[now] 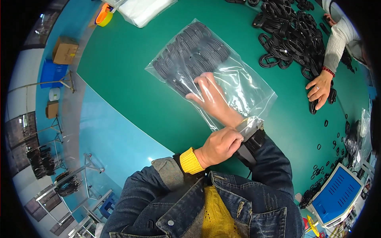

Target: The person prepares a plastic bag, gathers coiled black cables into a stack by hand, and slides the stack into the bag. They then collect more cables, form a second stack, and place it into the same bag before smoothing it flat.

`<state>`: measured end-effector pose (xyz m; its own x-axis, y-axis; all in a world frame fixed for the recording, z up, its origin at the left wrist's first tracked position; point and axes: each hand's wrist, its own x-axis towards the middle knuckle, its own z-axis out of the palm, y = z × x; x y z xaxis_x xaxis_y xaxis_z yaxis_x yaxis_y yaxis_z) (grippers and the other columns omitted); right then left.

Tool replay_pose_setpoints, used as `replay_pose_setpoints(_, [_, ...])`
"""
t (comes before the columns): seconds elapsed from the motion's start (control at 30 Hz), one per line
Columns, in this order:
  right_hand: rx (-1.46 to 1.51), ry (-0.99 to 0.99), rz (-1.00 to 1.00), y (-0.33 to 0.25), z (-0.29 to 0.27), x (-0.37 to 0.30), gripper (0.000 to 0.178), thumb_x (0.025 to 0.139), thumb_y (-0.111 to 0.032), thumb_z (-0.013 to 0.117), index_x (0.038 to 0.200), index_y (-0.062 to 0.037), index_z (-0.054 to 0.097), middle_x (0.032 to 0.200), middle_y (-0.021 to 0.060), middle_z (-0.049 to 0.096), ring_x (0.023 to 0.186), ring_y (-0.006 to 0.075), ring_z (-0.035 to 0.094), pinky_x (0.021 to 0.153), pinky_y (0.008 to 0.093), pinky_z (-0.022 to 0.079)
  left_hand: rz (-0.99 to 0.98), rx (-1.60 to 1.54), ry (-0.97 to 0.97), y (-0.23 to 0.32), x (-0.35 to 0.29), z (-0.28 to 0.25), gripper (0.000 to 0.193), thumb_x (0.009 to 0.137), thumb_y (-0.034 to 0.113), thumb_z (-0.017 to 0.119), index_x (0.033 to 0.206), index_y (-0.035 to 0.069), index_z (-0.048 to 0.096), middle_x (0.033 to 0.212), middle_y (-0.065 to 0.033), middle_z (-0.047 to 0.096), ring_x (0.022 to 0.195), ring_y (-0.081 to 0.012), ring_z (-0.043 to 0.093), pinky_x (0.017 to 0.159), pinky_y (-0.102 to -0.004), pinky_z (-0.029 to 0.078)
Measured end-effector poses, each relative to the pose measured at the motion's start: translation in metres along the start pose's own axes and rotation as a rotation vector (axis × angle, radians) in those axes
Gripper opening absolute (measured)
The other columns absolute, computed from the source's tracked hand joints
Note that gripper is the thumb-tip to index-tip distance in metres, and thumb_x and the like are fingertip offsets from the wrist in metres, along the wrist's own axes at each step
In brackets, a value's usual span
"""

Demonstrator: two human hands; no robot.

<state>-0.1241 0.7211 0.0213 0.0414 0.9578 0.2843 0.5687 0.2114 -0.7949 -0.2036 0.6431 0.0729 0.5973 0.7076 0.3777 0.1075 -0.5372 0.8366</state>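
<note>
A clear plastic bag (248,85) lies on the green table, with several coiled black cables (192,45) packed in its far end. My right hand (212,97) reaches inside the bag up to the wrist. Its thumb and bent fingers are apart and touch the near edge of the cables; whether they grasp one is unclear through the plastic. Below it, my left hand (220,146) is closed on the bag's mouth, pinching the plastic beside my right wrist.
A heap of black cables (291,33) covers the far right of the green table (115,59). There, a co-worker's hand (320,89) rests on a cable bundle. Small black rings (318,146) lie scattered near a blue-and-white device (337,194). White plastic bags (143,10) and tape rolls (104,16) sit at the far left.
</note>
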Motion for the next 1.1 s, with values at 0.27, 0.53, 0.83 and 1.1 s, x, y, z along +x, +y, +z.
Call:
replay_pose_setpoints(0.27, [-0.053,0.082,-0.190,0.026,-0.007,-0.003,0.031,0.072,-0.011,0.068,0.097,-0.0055,0.052,0.097,0.0130,0.050,0.083,0.0334,0.052,0.070,0.0404,0.043,-0.008,0.006,0.018,-0.001,0.000,0.003,0.016,0.069,-0.006,0.065,0.079,0.003,0.056,0.070,-0.0088,0.059,0.057,-0.0197,0.057,0.049,-0.0277,0.045])
replay_pose_setpoints(0.53, [-0.153,0.035,-0.215,0.024,-0.003,-0.002,0.019,0.073,-0.009,0.060,0.092,-0.0072,0.055,0.088,0.0091,0.051,0.085,0.0300,0.051,0.074,0.0384,0.042,-0.020,0.012,0.010,-0.002,0.000,0.003,0.016,0.069,-0.006,0.065,0.078,0.003,0.055,0.070,-0.0082,0.058,0.055,-0.0187,0.056,0.048,-0.0271,0.044])
replay_pose_setpoints(0.83, [-0.047,-0.161,-0.361,0.027,-0.005,-0.006,0.027,0.068,-0.003,0.060,0.096,-0.0050,0.058,0.090,0.0093,0.058,0.085,0.0297,0.053,0.077,0.0382,0.042,-0.036,-0.012,0.027,-0.002,-0.001,0.004,0.016,0.070,-0.006,0.065,0.078,0.003,0.055,0.069,-0.0075,0.057,0.052,-0.0177,0.054,0.046,-0.0266,0.043])
replay_pose_setpoints(1.1, [-0.033,-0.177,-0.313,0.026,0.000,-0.010,0.038,0.068,-0.003,0.062,0.105,-0.0064,0.058,0.100,0.0102,0.059,0.092,0.0295,0.053,0.083,0.0385,0.040,-0.039,-0.006,0.014,-0.003,-0.003,0.000,0.015,0.070,-0.005,0.066,0.077,0.003,0.056,0.068,-0.0075,0.057,0.052,-0.0172,0.054,0.046,-0.0264,0.043])
